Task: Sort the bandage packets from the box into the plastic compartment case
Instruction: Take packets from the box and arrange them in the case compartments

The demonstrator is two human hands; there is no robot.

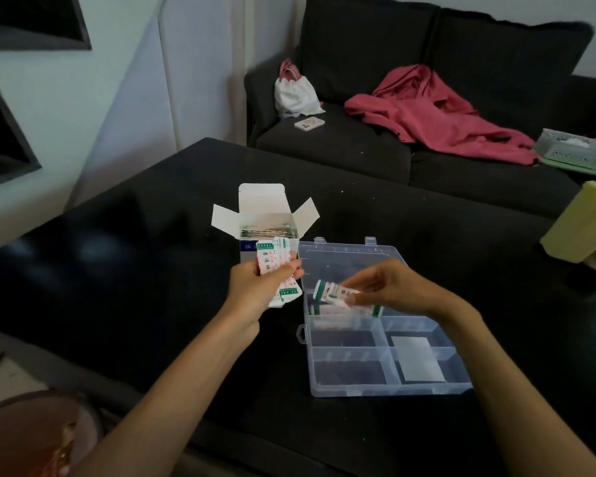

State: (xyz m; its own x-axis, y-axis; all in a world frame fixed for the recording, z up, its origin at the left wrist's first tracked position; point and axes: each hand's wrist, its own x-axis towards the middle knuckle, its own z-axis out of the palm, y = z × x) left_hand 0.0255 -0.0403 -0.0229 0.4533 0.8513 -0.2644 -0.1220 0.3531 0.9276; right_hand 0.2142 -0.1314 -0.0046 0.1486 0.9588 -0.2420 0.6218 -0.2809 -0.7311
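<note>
Head view, inspector: which step is in hand?

— Loading the case. My right hand [375, 290] pinches a few bandage packets [338, 294] over the far left compartment of the clear plastic case [386, 390], where some packets already lie.

And the left?

— My left hand [262, 284] is curled round a fanned stack of packets [276, 266], beside the open box [267, 228], which is not yet emptied.

Next move?

— I judge: lower, release flat, then take more from the stack.

White bandage packets [278, 270] with green ends, a clear plastic case [386, 339], a black table [135, 270], a pink garment [437, 115].
</note>
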